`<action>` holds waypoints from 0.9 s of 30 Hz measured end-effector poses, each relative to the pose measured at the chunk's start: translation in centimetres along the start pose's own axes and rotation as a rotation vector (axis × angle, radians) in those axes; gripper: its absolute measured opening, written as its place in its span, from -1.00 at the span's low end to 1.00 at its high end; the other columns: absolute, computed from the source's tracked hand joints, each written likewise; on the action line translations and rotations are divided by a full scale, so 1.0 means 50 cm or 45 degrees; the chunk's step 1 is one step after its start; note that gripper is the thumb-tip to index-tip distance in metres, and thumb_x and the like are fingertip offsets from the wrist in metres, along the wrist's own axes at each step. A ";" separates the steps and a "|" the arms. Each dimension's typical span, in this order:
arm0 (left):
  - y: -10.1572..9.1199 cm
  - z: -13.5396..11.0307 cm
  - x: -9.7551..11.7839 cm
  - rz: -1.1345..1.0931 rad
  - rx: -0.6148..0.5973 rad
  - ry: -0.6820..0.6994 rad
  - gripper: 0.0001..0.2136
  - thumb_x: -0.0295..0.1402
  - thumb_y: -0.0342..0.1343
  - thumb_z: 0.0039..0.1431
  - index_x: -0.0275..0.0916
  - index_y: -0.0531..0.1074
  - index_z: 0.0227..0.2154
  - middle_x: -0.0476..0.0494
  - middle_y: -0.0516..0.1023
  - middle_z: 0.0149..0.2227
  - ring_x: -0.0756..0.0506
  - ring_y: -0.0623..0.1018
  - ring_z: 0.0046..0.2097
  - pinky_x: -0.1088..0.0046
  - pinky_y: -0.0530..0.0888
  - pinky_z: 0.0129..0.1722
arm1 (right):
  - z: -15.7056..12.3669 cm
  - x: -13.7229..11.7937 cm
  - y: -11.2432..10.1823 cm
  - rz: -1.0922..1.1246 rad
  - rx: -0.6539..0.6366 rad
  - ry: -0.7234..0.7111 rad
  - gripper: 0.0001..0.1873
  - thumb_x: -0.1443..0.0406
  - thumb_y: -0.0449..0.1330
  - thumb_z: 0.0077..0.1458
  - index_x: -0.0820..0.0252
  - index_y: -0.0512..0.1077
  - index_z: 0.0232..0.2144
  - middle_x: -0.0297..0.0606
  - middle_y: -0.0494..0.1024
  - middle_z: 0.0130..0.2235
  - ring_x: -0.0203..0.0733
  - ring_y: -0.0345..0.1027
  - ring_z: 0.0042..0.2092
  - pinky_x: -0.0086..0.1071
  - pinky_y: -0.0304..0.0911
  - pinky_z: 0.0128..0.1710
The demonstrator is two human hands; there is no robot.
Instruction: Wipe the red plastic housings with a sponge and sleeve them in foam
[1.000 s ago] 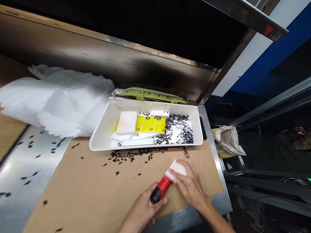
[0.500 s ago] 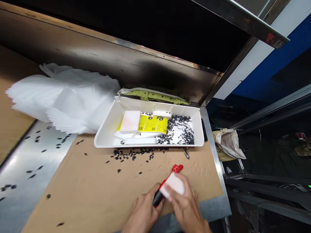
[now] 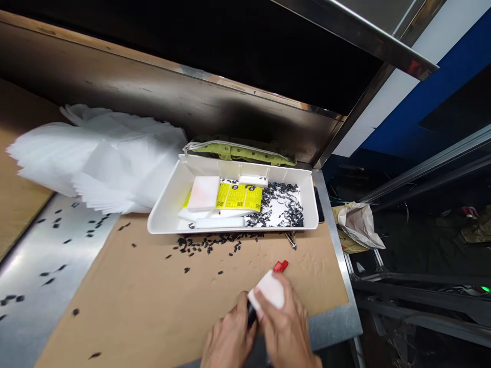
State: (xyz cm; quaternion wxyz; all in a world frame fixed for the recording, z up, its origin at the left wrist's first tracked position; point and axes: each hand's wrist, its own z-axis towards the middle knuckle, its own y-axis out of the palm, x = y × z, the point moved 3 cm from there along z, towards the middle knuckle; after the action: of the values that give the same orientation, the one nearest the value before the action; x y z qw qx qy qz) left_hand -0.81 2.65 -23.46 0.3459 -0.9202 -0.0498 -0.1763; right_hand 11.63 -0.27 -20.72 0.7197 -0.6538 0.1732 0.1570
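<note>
My left hand point(image 3: 230, 332) is closed around the black handle of a red-and-black tool point(image 3: 281, 266), whose exact kind I cannot make out. Only its red tip and part of the dark handle show. In my right hand point(image 3: 286, 322) a white sponge block point(image 3: 269, 292) is pinched between thumb and fingers, lying over the tool's red middle. Both hands are above the front of the brown cardboard sheet point(image 3: 161, 306). Beyond them stands a white plastic bin point(image 3: 230, 231) with sponge blocks, a yellow printed sheet point(image 3: 240, 198) and many small black pieces point(image 3: 287, 204).
Small black bits point(image 3: 207, 243) lie scattered before the bin and on the metal table point(image 3: 34, 245). White foam sheets point(image 3: 115, 153) are piled at left. A green dotted pouch point(image 3: 245, 152) rests behind the bin. A paper bag point(image 3: 358, 227) hangs beyond the right edge.
The sponge in my right hand has shifted over the tool and now hides more of its red middle. My left hand stays on the handle. The view has shifted slightly.
</note>
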 end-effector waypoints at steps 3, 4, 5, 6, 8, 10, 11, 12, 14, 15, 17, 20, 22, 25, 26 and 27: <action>0.001 0.000 -0.002 0.008 0.009 0.012 -0.74 -0.46 -0.18 0.29 -0.27 0.19 0.02 -0.33 0.60 -0.12 -0.39 0.59 -0.06 0.16 0.44 -0.18 | 0.009 0.014 0.007 0.116 -0.008 0.074 -0.57 0.31 0.05 0.24 -0.19 0.42 0.10 -0.14 0.32 0.19 0.03 0.40 0.10 -0.16 0.47 -0.07; 0.001 0.001 -0.003 0.014 0.015 0.019 -0.72 -0.46 -0.18 0.29 -0.27 0.18 0.04 -0.33 0.60 -0.12 -0.39 0.59 -0.06 0.15 0.44 -0.18 | 0.017 0.025 0.007 0.156 0.016 0.146 -0.60 0.30 0.03 0.25 -0.14 0.45 0.08 -0.14 0.33 0.18 0.01 0.40 0.09 -0.17 0.45 -0.04; 0.002 0.002 -0.004 0.023 0.026 0.024 -0.72 -0.46 -0.19 0.30 -0.26 0.17 0.05 -0.33 0.60 -0.12 -0.40 0.59 -0.06 0.14 0.44 -0.18 | 0.025 0.036 0.007 0.197 0.051 0.224 -0.61 0.28 0.01 0.27 -0.09 0.47 0.06 -0.12 0.34 0.16 -0.02 0.41 0.09 -0.19 0.43 -0.01; 0.003 0.003 -0.006 0.025 0.027 0.033 -0.71 -0.46 -0.19 0.30 -0.26 0.17 0.05 -0.33 0.60 -0.11 -0.40 0.59 -0.06 0.14 0.44 -0.18 | 0.031 0.047 0.006 0.237 0.090 0.289 -0.61 0.27 -0.02 0.29 -0.04 0.47 0.06 -0.11 0.36 0.14 -0.04 0.42 0.07 -0.22 0.42 0.00; 0.005 0.006 -0.008 0.015 0.028 0.055 -0.71 -0.47 -0.20 0.30 -0.24 0.17 0.05 -0.31 0.60 -0.10 -0.39 0.59 -0.07 0.13 0.44 -0.18 | 0.037 0.062 0.004 0.310 0.129 0.362 -0.59 0.26 -0.05 0.30 -0.04 0.44 0.09 -0.12 0.36 0.12 -0.10 0.44 0.04 -0.28 0.42 0.00; 0.006 0.009 -0.009 0.004 0.032 0.070 -0.71 -0.46 -0.20 0.30 -0.22 0.17 0.06 -0.30 0.60 -0.09 -0.39 0.60 -0.07 0.13 0.44 -0.18 | 0.037 0.070 0.002 0.333 0.111 0.385 -0.59 0.27 -0.05 0.30 -0.10 0.42 0.11 -0.16 0.35 0.12 -0.11 0.44 0.05 -0.30 0.42 -0.02; 0.007 0.011 -0.009 0.000 0.034 0.074 -0.71 -0.46 -0.20 0.30 -0.22 0.17 0.06 -0.30 0.60 -0.09 -0.39 0.60 -0.07 0.12 0.44 -0.18 | 0.036 0.073 0.001 0.324 0.090 0.387 -0.59 0.28 -0.03 0.29 -0.11 0.43 0.09 -0.16 0.35 0.13 -0.11 0.44 0.05 -0.28 0.42 -0.02; 0.007 0.011 -0.009 -0.001 0.036 0.076 -0.70 -0.45 -0.19 0.30 -0.22 0.18 0.06 -0.30 0.60 -0.10 -0.39 0.59 -0.06 0.12 0.45 -0.17 | 0.036 0.075 -0.001 0.308 0.072 0.384 -0.59 0.31 -0.02 0.27 -0.09 0.46 0.07 -0.15 0.35 0.12 -0.09 0.44 0.04 -0.27 0.42 -0.01; 0.007 0.012 -0.008 0.008 0.042 0.071 -0.70 -0.45 -0.18 0.30 -0.22 0.19 0.07 -0.31 0.60 -0.12 -0.39 0.59 -0.05 0.13 0.45 -0.17 | 0.035 0.079 -0.002 0.275 0.060 0.368 -0.59 0.35 0.01 0.23 -0.06 0.50 0.03 -0.14 0.34 0.13 -0.08 0.45 0.02 -0.25 0.41 0.01; 0.008 0.012 -0.007 0.012 0.033 0.067 -0.69 -0.46 -0.18 0.29 -0.22 0.19 0.07 -0.31 0.60 -0.13 -0.39 0.59 -0.06 0.14 0.45 -0.17 | 0.035 0.079 -0.003 0.267 0.069 0.353 -0.58 0.36 0.02 0.23 -0.07 0.49 0.04 -0.15 0.31 0.15 -0.09 0.45 0.02 -0.27 0.41 0.01; 0.009 0.012 -0.007 0.020 0.015 0.067 -0.68 -0.47 -0.19 0.29 -0.21 0.20 0.07 -0.31 0.61 -0.12 -0.37 0.60 -0.07 0.15 0.45 -0.18 | 0.033 0.080 -0.001 0.269 0.113 0.324 -0.55 0.37 0.01 0.23 -0.12 0.45 0.08 -0.17 0.26 0.19 -0.12 0.44 0.04 -0.33 0.42 -0.01; 0.006 0.015 -0.015 -0.011 0.013 0.063 -0.69 -0.45 -0.20 0.28 -0.21 0.23 0.05 -0.32 0.61 -0.13 -0.37 0.60 -0.08 0.15 0.44 -0.17 | 0.038 0.080 0.006 0.251 0.156 0.297 -0.53 0.40 0.00 0.22 -0.10 0.44 0.08 -0.14 0.25 0.20 -0.10 0.44 0.05 -0.33 0.43 -0.04; -0.003 0.022 -0.027 -0.142 0.046 0.114 -0.67 -0.40 -0.16 0.27 -0.25 0.22 0.08 -0.31 0.61 -0.21 -0.34 0.60 -0.12 0.18 0.44 -0.14 | 0.041 0.080 0.014 0.230 0.161 0.284 -0.53 0.41 0.00 0.21 -0.04 0.47 0.06 -0.09 0.26 0.19 -0.05 0.43 0.05 -0.27 0.44 -0.04; -0.020 0.040 -0.048 -0.588 -0.051 0.262 -0.41 -0.19 -0.02 0.22 -0.24 -0.01 0.26 -0.12 0.56 -0.40 -0.18 0.57 -0.38 0.31 0.47 -0.28 | 0.034 0.081 0.026 0.237 0.159 0.253 -0.52 0.41 0.00 0.22 -0.09 0.43 0.10 -0.10 0.21 0.21 -0.04 0.41 0.08 -0.24 0.44 -0.03; -0.026 0.047 -0.056 -0.745 -0.142 0.270 -0.29 -0.09 0.03 0.17 -0.22 -0.08 0.30 -0.04 0.52 -0.47 -0.12 0.50 -0.50 0.37 0.46 -0.41 | 0.030 0.081 0.029 0.243 0.162 0.242 -0.50 0.41 -0.01 0.23 -0.13 0.40 0.12 -0.11 0.19 0.22 -0.06 0.40 0.09 -0.25 0.44 -0.04; -0.030 0.052 -0.062 -0.873 -0.247 0.252 -0.18 0.02 0.07 0.10 -0.21 -0.12 0.32 0.02 0.48 -0.53 -0.07 0.42 -0.59 0.43 0.40 -0.54 | 0.029 0.082 0.032 0.245 0.160 0.226 -0.49 0.42 -0.01 0.23 -0.16 0.39 0.13 -0.12 0.18 0.22 -0.06 0.39 0.10 -0.25 0.44 -0.03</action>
State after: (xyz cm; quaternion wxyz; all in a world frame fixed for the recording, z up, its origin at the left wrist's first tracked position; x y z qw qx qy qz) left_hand -3.28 5.61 -25.47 0.1811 -0.8570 -0.3046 -0.3740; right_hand 14.60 1.32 -23.87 0.7226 -0.5993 0.3074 0.1556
